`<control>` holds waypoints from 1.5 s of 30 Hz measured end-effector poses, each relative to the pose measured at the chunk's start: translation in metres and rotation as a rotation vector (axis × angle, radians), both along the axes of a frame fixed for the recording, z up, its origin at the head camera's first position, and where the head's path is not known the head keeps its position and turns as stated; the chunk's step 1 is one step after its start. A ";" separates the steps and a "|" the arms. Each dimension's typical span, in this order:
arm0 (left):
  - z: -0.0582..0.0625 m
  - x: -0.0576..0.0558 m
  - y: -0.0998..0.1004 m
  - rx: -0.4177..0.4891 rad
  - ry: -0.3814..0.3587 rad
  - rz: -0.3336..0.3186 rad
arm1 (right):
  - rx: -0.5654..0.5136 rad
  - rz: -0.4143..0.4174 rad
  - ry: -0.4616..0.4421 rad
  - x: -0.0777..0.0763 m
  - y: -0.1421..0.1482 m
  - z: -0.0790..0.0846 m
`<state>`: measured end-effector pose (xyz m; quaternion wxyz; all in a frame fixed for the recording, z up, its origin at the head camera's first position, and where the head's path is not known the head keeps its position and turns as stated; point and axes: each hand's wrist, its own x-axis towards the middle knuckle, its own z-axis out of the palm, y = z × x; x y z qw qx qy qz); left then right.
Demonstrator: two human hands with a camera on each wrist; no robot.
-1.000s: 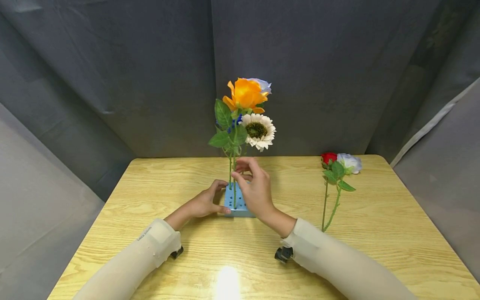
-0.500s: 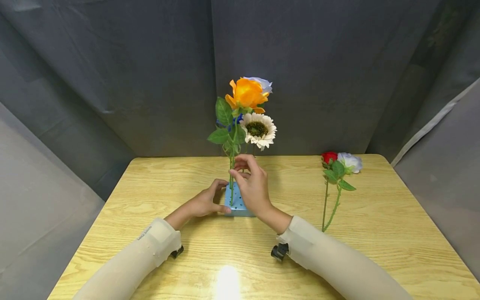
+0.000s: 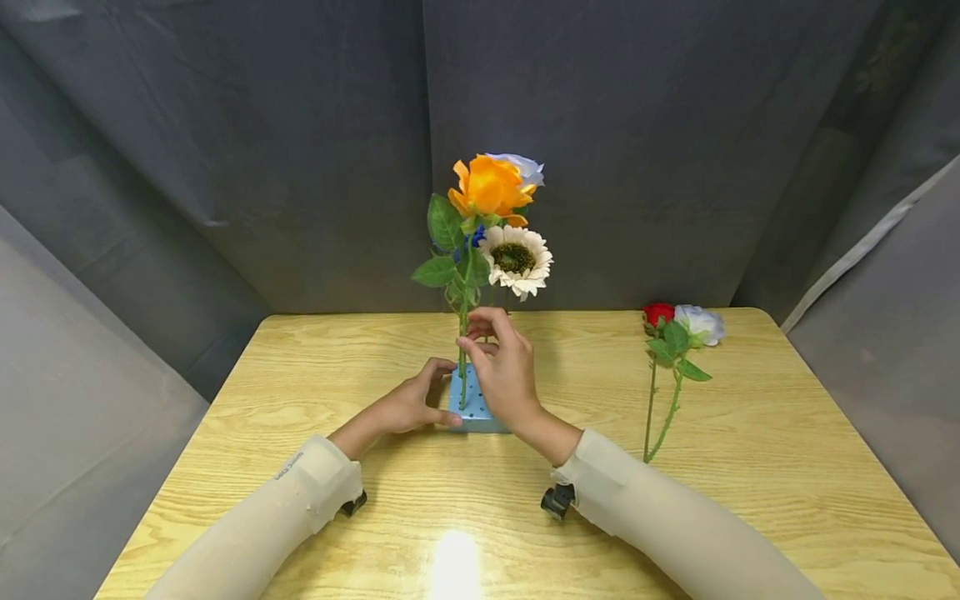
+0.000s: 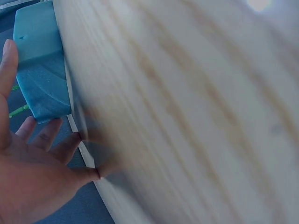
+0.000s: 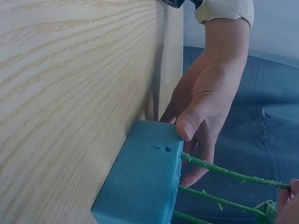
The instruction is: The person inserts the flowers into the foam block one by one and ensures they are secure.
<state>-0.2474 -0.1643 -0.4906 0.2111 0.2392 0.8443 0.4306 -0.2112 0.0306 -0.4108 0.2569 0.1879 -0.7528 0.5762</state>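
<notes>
A blue foam block [image 3: 480, 424] pitted with small holes sits at the middle of the table. My left hand [image 3: 405, 405] grips its left side, thumb at the front and fingers round the back. Just above the block, my right hand [image 3: 510, 367] pinches the green stem of an orange rose [image 3: 489, 187]; the stem's lower end is at the block's top, near the front left. Behind it stand a white sunflower-like flower [image 3: 517, 260], a pale lavender rose [image 3: 530, 170] and small blue blossoms [image 3: 477, 238]. In the right wrist view, several green stems [image 5: 224, 171] rise from the foam.
On the right of the wooden table [image 3: 787, 500] lie a red rose [image 3: 659, 314] and a pale blue-white rose [image 3: 699, 326], stems toward the front. Grey curtains [image 3: 637, 150] hang behind and at both sides.
My right hand has moved slightly left with the orange rose, and its stem's lower end has shifted left and back on the block. My left hand has stayed on the block.
</notes>
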 end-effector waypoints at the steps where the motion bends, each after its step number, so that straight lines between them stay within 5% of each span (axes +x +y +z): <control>1: 0.000 0.000 0.000 -0.002 0.002 0.000 | 0.000 0.001 -0.002 0.000 0.000 0.000; 35: 0.002 0.002 0.001 0.037 -0.006 -0.016 | 0.084 0.031 -0.062 0.006 0.000 -0.029; 45: 0.002 0.002 0.001 0.024 -0.008 -0.005 | 0.026 0.071 -0.113 0.007 0.001 -0.033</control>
